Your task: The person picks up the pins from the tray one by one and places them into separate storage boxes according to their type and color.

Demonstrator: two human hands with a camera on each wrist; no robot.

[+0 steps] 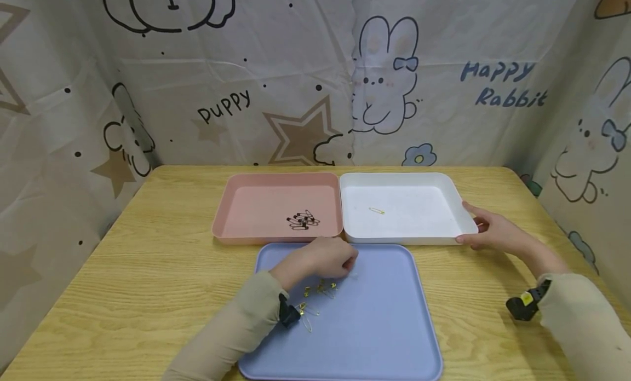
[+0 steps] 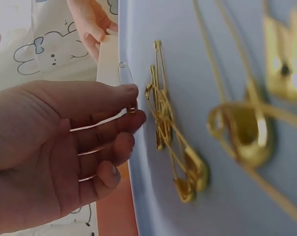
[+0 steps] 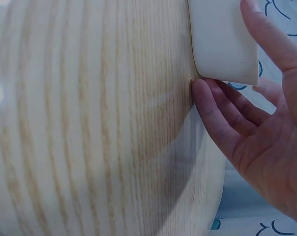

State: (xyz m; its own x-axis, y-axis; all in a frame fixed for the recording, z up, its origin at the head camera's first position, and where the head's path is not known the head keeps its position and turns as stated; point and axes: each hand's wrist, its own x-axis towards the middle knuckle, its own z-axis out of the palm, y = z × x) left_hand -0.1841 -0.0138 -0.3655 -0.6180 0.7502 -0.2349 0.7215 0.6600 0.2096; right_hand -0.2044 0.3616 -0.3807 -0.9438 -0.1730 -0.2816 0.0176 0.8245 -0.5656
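Fingers [image 2: 109, 130] of the left hand [image 1: 322, 259] pinch one slim gold metal safety pin [image 2: 122, 65] by its lower end; thumb and fingertip cover that end, while the looped end shows in the left wrist view. In the head view the hand's back hides this pin, over the upper middle of the matte blue rectangular tray [image 1: 374, 321] at bottom centre.

Loose gold safety pins [image 1: 303, 309] lie on that tray below the hand, some perhaps hidden by the forearm; the nearest ones are blurred and cut off at the right of the left wrist view. The right hand [image 1: 500, 233], at right of the frame, holds the right end of the glossy white rectangular tray [image 1: 419, 206] between thumb and fingers; its upper fingertip is cut off by the right wrist view's top edge. One gold pin [image 1: 377, 211] lies left of centre in the white tray.

Black safety pins [image 1: 303, 220], overlapping too closely to count, sit in the pink rectangular tray [image 1: 256, 211] on the light wood-grain tabletop [image 1: 162, 249].
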